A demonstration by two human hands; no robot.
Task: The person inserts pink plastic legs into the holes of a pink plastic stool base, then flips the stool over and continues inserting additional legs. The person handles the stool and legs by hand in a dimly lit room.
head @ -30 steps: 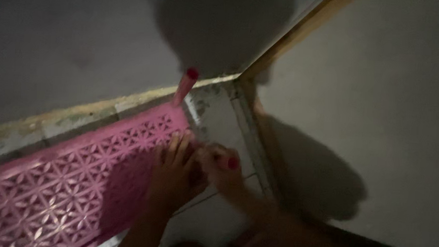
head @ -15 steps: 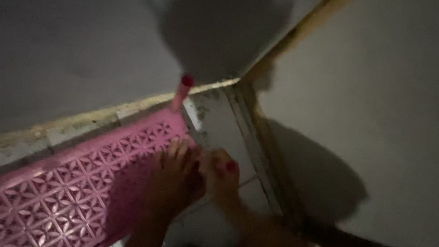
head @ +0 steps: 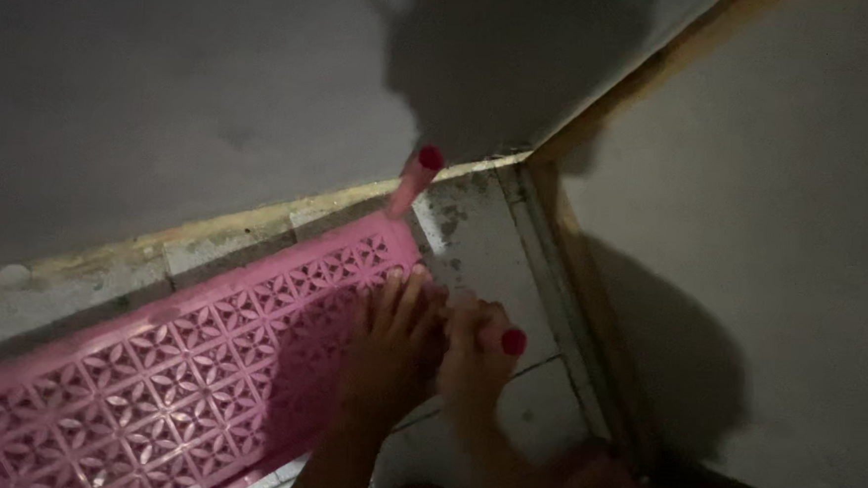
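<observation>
In dim light a pink plastic lattice panel (head: 179, 379) lies along the foot of a grey wall. My left hand (head: 386, 345) rests on the panel's right end, fingers together and laid over its edge. My right hand (head: 477, 360) is pressed against the left one, curled, with a red-painted thumbnail showing. It sits over the pale floor tile (head: 479, 241) just past the panel's end, and whether it grips anything is hidden. A pink rod with a red tip (head: 416, 179) stands up from behind the panel's far corner.
Two grey walls (head: 165, 91) meet in a corner with a dirty yellowish seam at the floor. A raised pale strip (head: 560, 290) runs along the right side of the tiles. My shadow falls across the corner and the right wall.
The whole view has drifted slightly to the right. Both hands stay together at the panel's right end.
</observation>
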